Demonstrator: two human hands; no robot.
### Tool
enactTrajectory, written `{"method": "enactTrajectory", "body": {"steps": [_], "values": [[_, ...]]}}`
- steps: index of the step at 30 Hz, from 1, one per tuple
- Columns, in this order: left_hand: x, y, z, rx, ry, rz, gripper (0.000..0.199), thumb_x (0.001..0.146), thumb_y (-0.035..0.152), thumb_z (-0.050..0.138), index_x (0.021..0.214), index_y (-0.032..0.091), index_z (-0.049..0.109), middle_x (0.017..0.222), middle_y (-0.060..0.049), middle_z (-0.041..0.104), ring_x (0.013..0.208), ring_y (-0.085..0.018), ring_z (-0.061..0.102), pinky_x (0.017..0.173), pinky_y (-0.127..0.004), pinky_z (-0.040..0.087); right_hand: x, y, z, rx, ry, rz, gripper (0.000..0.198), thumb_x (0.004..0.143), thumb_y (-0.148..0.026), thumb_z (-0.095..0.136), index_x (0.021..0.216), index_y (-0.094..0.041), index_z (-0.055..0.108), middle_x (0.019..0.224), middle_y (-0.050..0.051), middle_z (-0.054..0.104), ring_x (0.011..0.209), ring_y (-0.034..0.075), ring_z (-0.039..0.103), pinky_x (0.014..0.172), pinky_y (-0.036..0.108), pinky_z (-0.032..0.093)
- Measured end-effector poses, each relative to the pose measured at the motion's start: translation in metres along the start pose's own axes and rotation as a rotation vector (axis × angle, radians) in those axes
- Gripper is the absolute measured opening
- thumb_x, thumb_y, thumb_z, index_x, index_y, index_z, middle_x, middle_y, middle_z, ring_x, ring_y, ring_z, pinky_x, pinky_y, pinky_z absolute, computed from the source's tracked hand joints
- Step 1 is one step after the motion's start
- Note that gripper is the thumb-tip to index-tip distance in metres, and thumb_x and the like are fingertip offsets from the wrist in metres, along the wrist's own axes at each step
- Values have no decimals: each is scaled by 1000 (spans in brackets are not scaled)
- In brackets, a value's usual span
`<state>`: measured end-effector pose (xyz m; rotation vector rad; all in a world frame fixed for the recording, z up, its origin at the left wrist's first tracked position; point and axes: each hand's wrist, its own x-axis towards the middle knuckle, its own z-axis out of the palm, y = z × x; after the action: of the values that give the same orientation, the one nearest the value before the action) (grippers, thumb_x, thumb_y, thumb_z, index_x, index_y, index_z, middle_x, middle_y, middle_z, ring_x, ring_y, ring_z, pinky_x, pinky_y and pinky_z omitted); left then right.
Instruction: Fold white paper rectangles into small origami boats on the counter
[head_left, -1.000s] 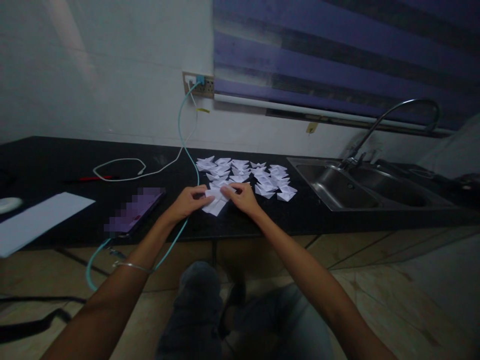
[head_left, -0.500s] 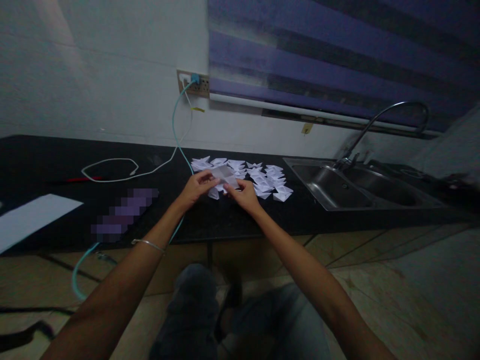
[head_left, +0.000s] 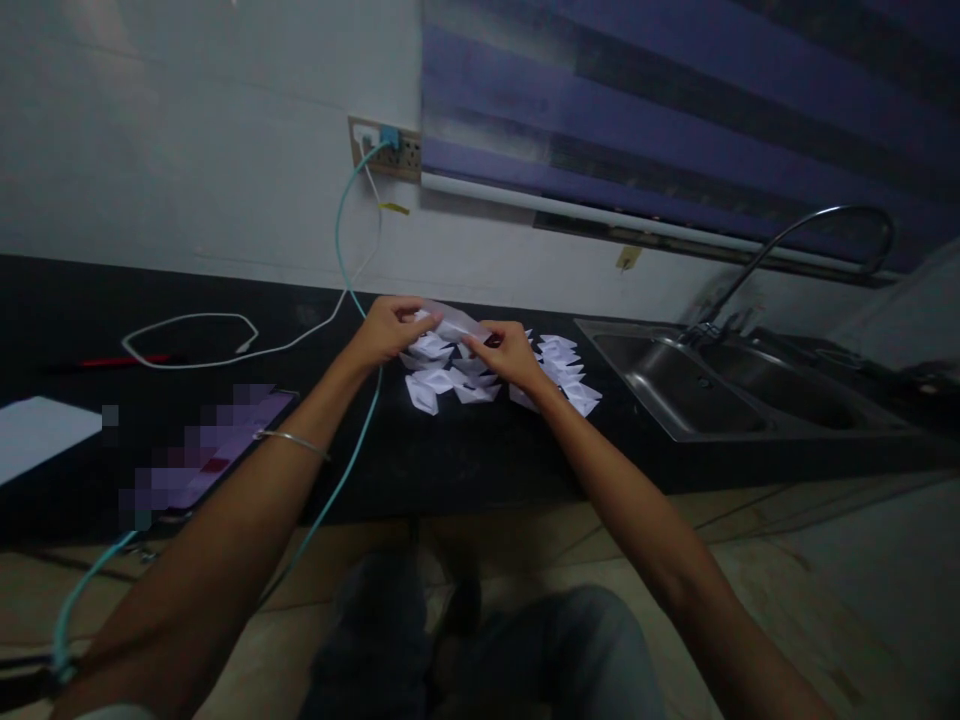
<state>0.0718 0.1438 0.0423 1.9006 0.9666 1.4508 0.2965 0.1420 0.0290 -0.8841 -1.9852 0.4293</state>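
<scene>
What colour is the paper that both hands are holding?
The paper is white, best seen in the head view.

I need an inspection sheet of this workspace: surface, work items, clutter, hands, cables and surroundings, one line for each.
Surface: dark countertop, too dim to judge cleanliness.
Work items: paper piece, held above folded white papers.
Clutter: partly pixelated device, white sheet, red pen-like item, at left.
Hands: left hand and right hand hold the paper piece between them.
Cables: teal cable hangs past the countertop's front; white cable loops on top.
Surroundings: wall outlet, striped blind, sink, faucet.
</scene>
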Motion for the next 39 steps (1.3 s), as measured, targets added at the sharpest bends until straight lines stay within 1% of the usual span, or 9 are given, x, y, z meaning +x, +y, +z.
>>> {"method": "enactTrajectory", "body": {"steps": [6,10,12,15,21,24,28,35,39], "values": [[27,-8,13,-107,23,-66,36,76,47,74,67,13,66,41,3,46,36,-5,34,37,-20,19,20,12,-9,280,124,98,41,85,-57,62,78,-16,69,61,3,67,48,11,54,48,24,43],[31,-14,17,-189,-24,-82,32,75,44,76,89,15,73,45,4,50,35,-5,35,35,-19,19,16,14,-11,373,116,163,41,83,-55,65,92,-16,74,66,3,70,49,11,57,47,25,47],[29,-17,16,-204,-38,-114,37,74,41,77,102,17,73,46,4,50,35,-5,38,35,-18,20,11,12,-13,405,104,180,41,82,-52,67,105,-18,74,72,3,72,54,12,60,50,26,50],[20,-19,14,-143,-79,-157,31,75,40,77,95,17,76,42,5,47,33,-6,37,34,-19,23,2,7,-17,418,110,158,34,82,-45,70,105,-20,76,78,4,74,60,13,63,54,27,53],[0,-9,18,-163,-181,-217,33,75,35,77,103,18,78,48,0,61,39,-10,51,37,-20,35,-6,-3,-22,444,92,220,34,84,-44,68,107,-21,76,82,5,74,66,15,65,48,25,54],[-2,-3,21,-187,-125,-224,35,76,33,76,108,19,77,70,-6,74,53,-14,64,42,-20,42,-6,-4,-20,484,81,237,34,83,-45,69,109,-24,75,94,6,75,77,18,68,48,25,56],[-1,-6,21,-235,-67,-198,36,77,35,74,109,18,76,79,-7,76,59,-15,67,43,-19,45,-8,0,-18,535,24,254,34,83,-44,69,112,-27,74,105,6,74,77,19,71,48,26,57],[-1,-17,17,-179,-114,-180,31,74,35,76,100,19,78,88,-7,77,64,-14,68,46,-19,51,-10,4,-18,469,17,317,34,87,-47,65,112,-25,74,52,-2,64,40,12,57,37,23,47],[-1,-15,17,-155,-89,-159,27,67,32,81,91,20,79,89,-6,76,58,-12,65,44,-19,51,-12,2,-17,536,-9,326,32,87,-44,66,113,-27,74,70,2,72,51,14,64,44,27,54]]}}
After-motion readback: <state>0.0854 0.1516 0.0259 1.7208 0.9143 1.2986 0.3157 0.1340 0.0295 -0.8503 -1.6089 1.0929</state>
